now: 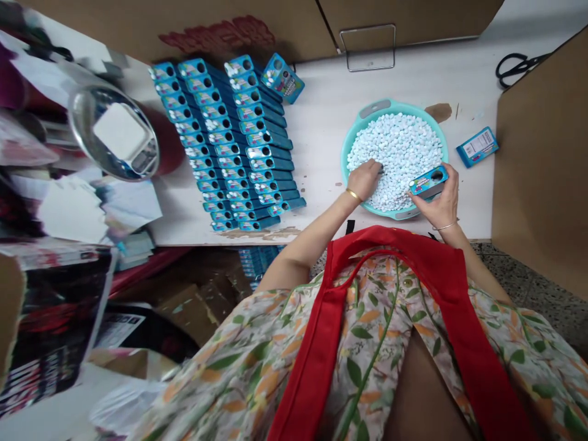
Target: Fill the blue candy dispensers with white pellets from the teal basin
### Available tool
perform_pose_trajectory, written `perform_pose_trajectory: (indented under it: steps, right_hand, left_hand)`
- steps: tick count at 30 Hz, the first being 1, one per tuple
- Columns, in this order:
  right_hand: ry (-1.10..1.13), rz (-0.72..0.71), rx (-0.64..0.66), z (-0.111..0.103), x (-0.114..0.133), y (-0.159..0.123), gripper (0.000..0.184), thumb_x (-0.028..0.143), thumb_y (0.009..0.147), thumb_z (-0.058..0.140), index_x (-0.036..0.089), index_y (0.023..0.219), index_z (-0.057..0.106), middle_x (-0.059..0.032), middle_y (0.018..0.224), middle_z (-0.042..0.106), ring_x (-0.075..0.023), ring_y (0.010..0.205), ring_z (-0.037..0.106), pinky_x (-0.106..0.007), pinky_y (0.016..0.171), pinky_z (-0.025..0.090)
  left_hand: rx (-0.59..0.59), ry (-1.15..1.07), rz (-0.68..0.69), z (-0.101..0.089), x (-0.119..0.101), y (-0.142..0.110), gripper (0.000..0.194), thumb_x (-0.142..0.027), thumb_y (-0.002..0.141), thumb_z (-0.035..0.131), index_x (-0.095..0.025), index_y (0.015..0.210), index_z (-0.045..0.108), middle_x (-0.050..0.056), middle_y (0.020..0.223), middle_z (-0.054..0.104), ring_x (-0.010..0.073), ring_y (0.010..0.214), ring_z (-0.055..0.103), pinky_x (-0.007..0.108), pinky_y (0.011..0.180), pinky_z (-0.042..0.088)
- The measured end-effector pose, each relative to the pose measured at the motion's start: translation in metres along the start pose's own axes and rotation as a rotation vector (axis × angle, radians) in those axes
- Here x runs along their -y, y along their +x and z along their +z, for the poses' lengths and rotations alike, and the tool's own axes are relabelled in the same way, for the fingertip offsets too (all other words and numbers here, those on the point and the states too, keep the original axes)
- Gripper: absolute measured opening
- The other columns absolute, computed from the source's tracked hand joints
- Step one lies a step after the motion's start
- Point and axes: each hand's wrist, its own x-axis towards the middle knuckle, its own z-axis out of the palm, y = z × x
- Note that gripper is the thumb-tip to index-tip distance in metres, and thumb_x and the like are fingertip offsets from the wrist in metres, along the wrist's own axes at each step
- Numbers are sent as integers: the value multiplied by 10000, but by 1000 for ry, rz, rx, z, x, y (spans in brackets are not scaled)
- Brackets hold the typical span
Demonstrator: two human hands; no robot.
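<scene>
A turquoise bowl full of small white pellets, like mints, stands on the white table before me. My left hand is down at the pellets on the bowl's left side, fingers closed; a small dark bit shows at the fingertips, too little to name. Over the bowl's right rim, my right hand grips a small blue box between thumb and fingers. A dark round hole shows in the face of that box. Another blue box lies to the right of the bowl.
Several rows of blue boxes with round holes stand to the left, one box askew at their top. Farther left is a steel bowl holding a white scale. Scissors lie top right; cardboard borders the table.
</scene>
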Motion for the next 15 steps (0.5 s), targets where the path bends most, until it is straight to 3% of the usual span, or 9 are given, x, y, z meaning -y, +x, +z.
perform_pose_trajectory:
  steps: [3, 7, 11, 15]
  right_hand:
    - [35, 30, 7, 3, -4, -4, 1060, 752, 796, 779, 186, 1587, 360, -231, 1522, 525, -427, 1461, 549, -716, 1243, 475]
    - [65, 31, -13, 8, -6, -6, 1051, 726, 796, 781, 181, 1586, 354, -233, 1519, 519, -419, 1461, 544, -705, 1243, 475]
    - [14, 29, -3, 8, -5, -5, 1020, 690, 810, 773, 192, 1595, 354, -231, 1536, 520, -427, 1473, 534, -730, 1270, 439]
    - [-40, -28, 24, 10, 2, 1, 987, 653, 826, 761, 199, 1602, 351, -229, 1566, 523, -426, 1503, 517, -726, 1304, 412]
  left_hand:
    - [-18, -84, 20, 12, -9, 12, 332, -214, 1037, 516, -166, 1328, 669, 199, 1421, 690, 351, 1318, 650, 474, 1093, 527]
    - [-32, -194, 95, 1, 9, 4, 325, -262, 1019, 558, -178, 1312, 672, 160, 1358, 735, 286, 1246, 683, 415, 1113, 533]
    - [-52, -226, 204, -30, 21, -17, 309, -325, 1021, 569, -181, 1272, 678, 152, 1256, 752, 268, 1146, 702, 397, 1053, 557]
    - [-69, -183, 340, -75, 7, -35, 313, -376, 1029, 573, -199, 1257, 692, 124, 1196, 746, 268, 1091, 700, 410, 996, 568]
